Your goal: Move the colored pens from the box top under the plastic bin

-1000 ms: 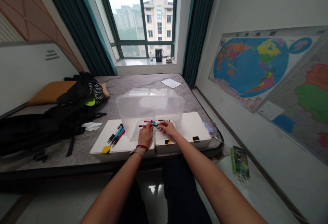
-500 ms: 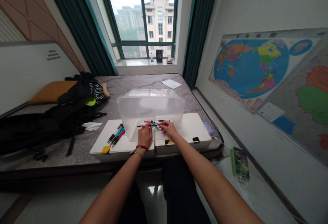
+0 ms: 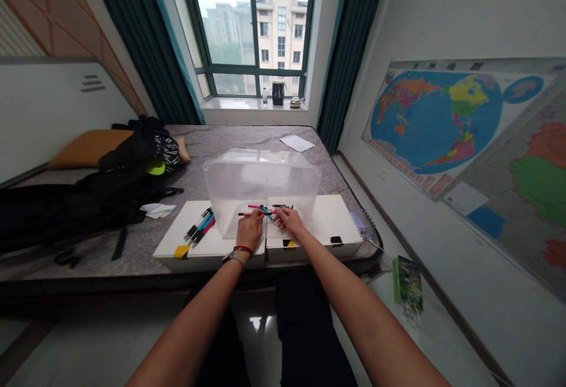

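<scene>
My left hand [image 3: 250, 229] and my right hand [image 3: 288, 220] meet in front of a clear plastic box [image 3: 262, 180], and their fingertips pinch a small bunch of crossed pens [image 3: 260, 211]. Those pens are black, pink and teal, and they seem lifted against the box's front wall. To the left, a loose group of similar pens [image 3: 200, 227] lies on a white board [image 3: 177, 239]. A second white board [image 3: 331, 222] sits to the right of the box. Both boards carry small dark or yellow tape marks.
The boards and box stand on a grey mattress [image 3: 247, 139] with a sheet of white paper [image 3: 297, 143] behind them. A black bag [image 3: 101, 204] and a crumpled tissue [image 3: 154, 211] lie to the left. A blurred object [image 3: 361, 225] sits at the right edge; a green book [image 3: 407, 284] is on the floor.
The whole scene sits slightly higher in the view because my head has tilted. My hands and the pens they hold have barely moved relative to the box.
</scene>
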